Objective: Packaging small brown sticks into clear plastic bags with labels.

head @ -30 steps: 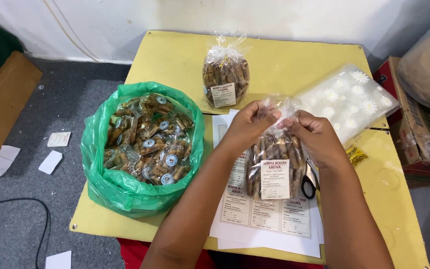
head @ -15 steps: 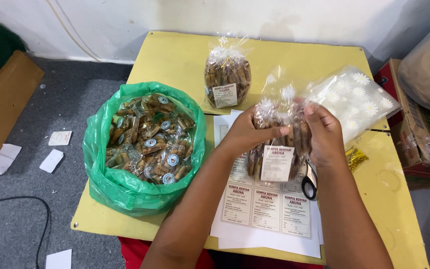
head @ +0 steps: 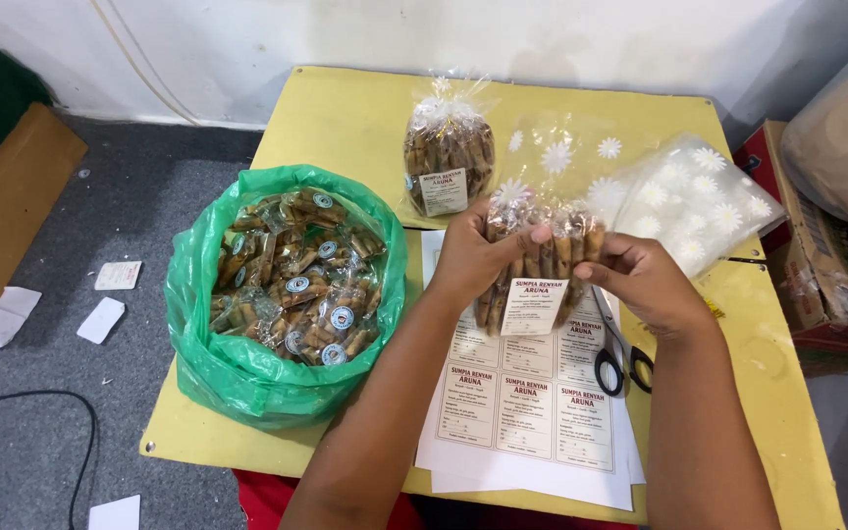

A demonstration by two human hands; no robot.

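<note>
Over yellow table (head: 345,118) beside grey floor (head: 100,196), both hands' fingers (head: 540,234) clamp snack bag (head: 540,265).

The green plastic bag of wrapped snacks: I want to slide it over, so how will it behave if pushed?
The green plastic bag is thin crinkled film, so it would probably buckle rather than slide stiffly. It is heaped with small wrapped snacks, so likely heavy and saggy. Its mouth gapes open near the yellow table edge, so packets may spill.

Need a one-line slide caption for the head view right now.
Both hands, left and right, hold a clear daisy-print snack bag above label sheets on a yellow table.
</note>
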